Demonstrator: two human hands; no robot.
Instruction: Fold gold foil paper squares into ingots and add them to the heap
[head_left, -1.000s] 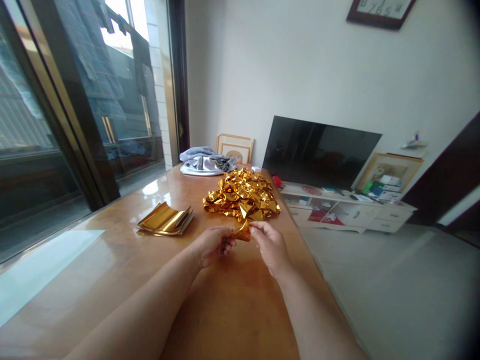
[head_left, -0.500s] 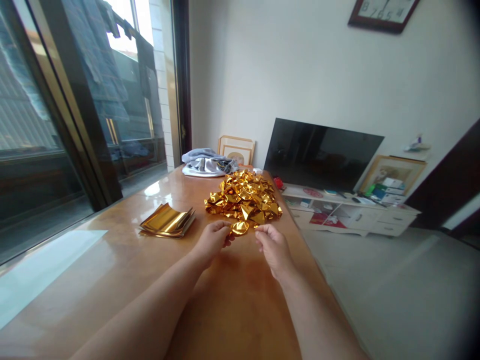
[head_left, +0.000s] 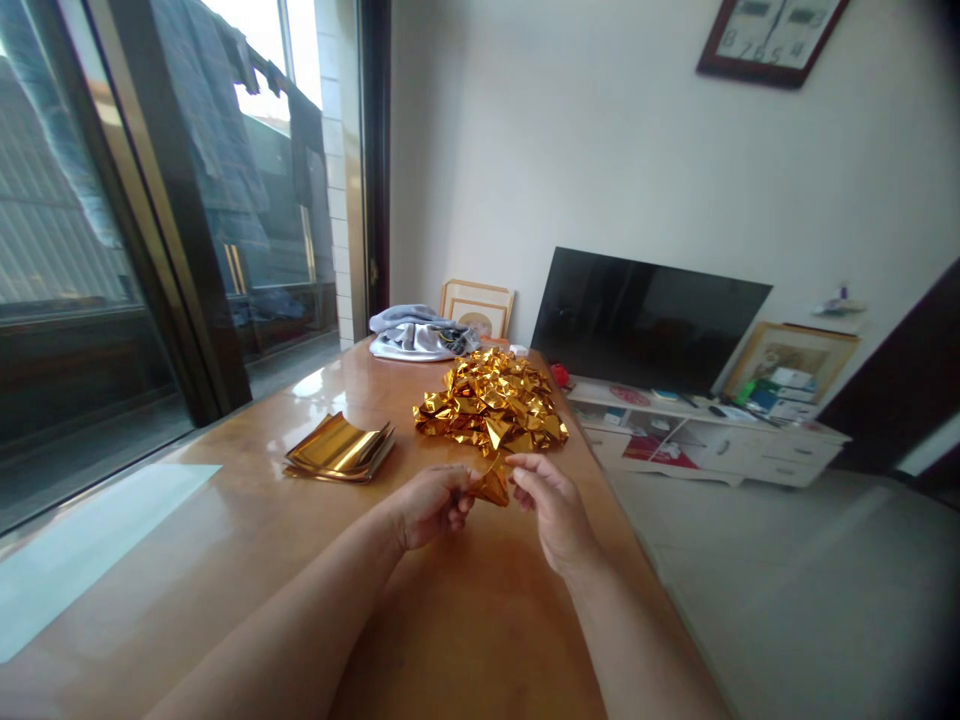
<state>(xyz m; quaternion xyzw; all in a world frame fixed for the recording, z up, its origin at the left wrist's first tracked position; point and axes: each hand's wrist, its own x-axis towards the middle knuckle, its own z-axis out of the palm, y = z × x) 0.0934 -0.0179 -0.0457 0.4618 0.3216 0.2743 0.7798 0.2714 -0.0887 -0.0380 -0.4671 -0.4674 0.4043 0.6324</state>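
Observation:
A piece of folded gold foil paper (head_left: 493,484) is held between my two hands, just above the table. My left hand (head_left: 436,505) pinches its left side, fingers curled. At its upper right edge, the thumb and forefinger of my right hand (head_left: 551,505) close on the foil. Right beyond my hands lies a heap of folded gold foil pieces (head_left: 499,400). To the left of them sits a stack of flat gold foil sheets (head_left: 341,447), its edges curling up.
The glossy wooden table (head_left: 465,640) ends along its right edge above the tiled floor. A pale sheet (head_left: 97,540) lies at the left, and bundled grey cloth (head_left: 416,333) at the far end. Beyond stand a television (head_left: 649,318) and a white low cabinet (head_left: 720,450).
The foil piece has been turned from a rounded shape to a pointed one and lowered slightly. My right hand has come in to touch it. The whole view has shifted slightly.

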